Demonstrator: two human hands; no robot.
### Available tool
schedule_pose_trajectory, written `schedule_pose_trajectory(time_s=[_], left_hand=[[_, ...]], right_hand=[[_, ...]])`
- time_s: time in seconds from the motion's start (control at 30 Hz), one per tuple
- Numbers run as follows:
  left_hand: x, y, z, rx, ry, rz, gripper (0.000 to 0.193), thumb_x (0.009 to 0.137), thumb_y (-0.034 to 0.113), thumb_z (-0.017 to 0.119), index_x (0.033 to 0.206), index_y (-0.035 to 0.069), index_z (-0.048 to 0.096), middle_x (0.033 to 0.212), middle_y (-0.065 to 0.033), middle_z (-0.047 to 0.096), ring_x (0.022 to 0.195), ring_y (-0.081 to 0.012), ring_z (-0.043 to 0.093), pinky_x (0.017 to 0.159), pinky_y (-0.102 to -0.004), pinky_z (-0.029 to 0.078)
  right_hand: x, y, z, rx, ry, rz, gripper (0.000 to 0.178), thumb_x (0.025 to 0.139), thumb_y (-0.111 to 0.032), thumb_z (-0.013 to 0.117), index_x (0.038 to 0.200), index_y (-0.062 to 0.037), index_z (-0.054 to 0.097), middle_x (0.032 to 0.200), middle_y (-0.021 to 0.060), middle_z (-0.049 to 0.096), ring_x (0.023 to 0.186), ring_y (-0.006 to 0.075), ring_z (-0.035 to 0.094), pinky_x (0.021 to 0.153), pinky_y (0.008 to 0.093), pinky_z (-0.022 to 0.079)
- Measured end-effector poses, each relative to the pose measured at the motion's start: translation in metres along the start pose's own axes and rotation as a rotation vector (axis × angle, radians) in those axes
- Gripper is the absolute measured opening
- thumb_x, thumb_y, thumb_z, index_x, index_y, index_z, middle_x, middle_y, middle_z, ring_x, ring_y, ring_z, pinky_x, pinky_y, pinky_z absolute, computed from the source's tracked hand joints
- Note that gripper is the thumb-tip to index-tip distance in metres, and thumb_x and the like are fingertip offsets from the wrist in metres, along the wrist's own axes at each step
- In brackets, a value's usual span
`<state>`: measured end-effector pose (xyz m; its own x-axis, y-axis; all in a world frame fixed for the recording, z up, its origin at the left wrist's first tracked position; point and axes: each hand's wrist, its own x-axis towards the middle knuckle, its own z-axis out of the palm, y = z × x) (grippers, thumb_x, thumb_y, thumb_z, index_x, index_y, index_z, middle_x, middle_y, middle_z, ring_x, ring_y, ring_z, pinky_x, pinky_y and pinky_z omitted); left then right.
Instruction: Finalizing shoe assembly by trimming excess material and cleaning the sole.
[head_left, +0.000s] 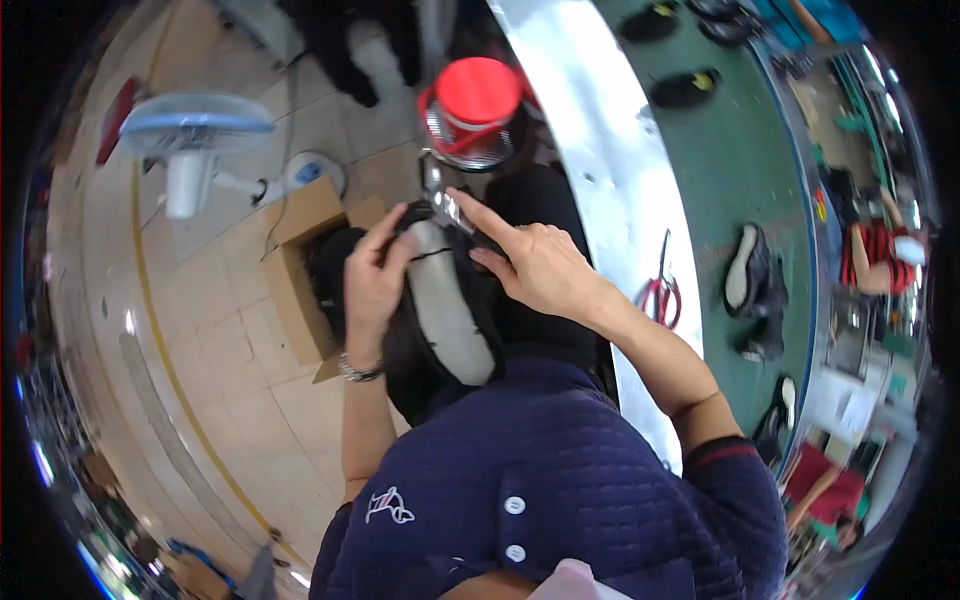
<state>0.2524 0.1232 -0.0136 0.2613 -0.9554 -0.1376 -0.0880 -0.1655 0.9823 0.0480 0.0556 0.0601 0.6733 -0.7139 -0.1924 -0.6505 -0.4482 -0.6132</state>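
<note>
A black shoe upper with a pale, bare sole side (pixel 446 305) lies bottom up across my lap, its tip pointing away from me. My left hand (pixel 376 270) grips the far end of the shoe from the left, thumb and fingers pinching the black edge. In my right hand (pixel 545 262) is a shiny metal tool that looks like pincers (pixel 446 208), its near part reaching the black edge at the shoe's far end. The forefinger lies stretched along the tool, whose handles are partly hidden by my fingers.
A red-lidded container (pixel 478 92) stands ahead. To the right run a metal ledge (pixel 625 160) with red-handled scissors (pixel 661 292) and a green conveyor belt (pixel 710 185) carrying black shoes (pixel 752 280). On the left are a cardboard box (pixel 296 280) and a fan (pixel 195 125). Other people work far right.
</note>
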Motion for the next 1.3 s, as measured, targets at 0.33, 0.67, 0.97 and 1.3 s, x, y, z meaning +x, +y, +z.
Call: schedule_pose_trajectory(time_s=[0.33,0.67,0.97,1.3], left_hand=[[0.028,-0.01,0.011,-0.082,-0.14,-0.023,0.032,0.1,0.02,0.052,0.124,0.0,0.058,0.117,-0.0044,0.061,0.109,-0.011,0.053,0.097,-0.0235,0.037],[-0.035,0.002,0.007,0.075,0.253,0.097,0.04,0.088,0.014,0.065,0.126,0.004,0.059,0.123,-0.0115,0.06,0.111,-0.018,0.057,0.095,-0.0298,0.044],[-0.048,-0.002,0.047,0.479,0.536,0.439,0.011,0.084,0.013,0.069,0.089,0.004,0.065,0.127,-0.0137,0.056,0.106,-0.0281,0.061,0.084,-0.033,0.051],[-0.049,0.0,0.04,0.264,0.633,0.273,0.006,0.086,0.005,0.064,0.086,-0.001,0.063,0.106,-0.0118,0.062,0.086,-0.0259,0.063,0.072,-0.031,0.05]], right_hand=[[-0.086,0.178,0.021,0.018,0.602,0.658,0.07,0.084,-0.022,0.065,0.145,-0.0104,0.031,0.109,0.0333,0.055,0.097,0.0452,0.059,0.086,0.0485,0.047],[-0.226,0.214,0.05,-0.082,0.467,0.833,0.047,0.08,-0.01,0.074,0.118,0.0091,0.054,0.104,0.0181,0.06,0.089,0.0238,0.063,0.079,0.0343,0.051],[-0.214,0.202,0.023,1.052,0.441,0.795,0.042,0.086,-0.012,0.065,0.121,0.004,0.049,0.085,0.0063,0.059,0.068,0.011,0.056,0.055,0.0232,0.043],[-0.103,0.004,0.002,1.055,-0.539,0.484,0.112,0.054,-0.089,0.06,0.125,-0.0029,0.05,0.077,-0.0045,0.044,0.064,0.0055,0.042,0.054,0.0204,0.029]])
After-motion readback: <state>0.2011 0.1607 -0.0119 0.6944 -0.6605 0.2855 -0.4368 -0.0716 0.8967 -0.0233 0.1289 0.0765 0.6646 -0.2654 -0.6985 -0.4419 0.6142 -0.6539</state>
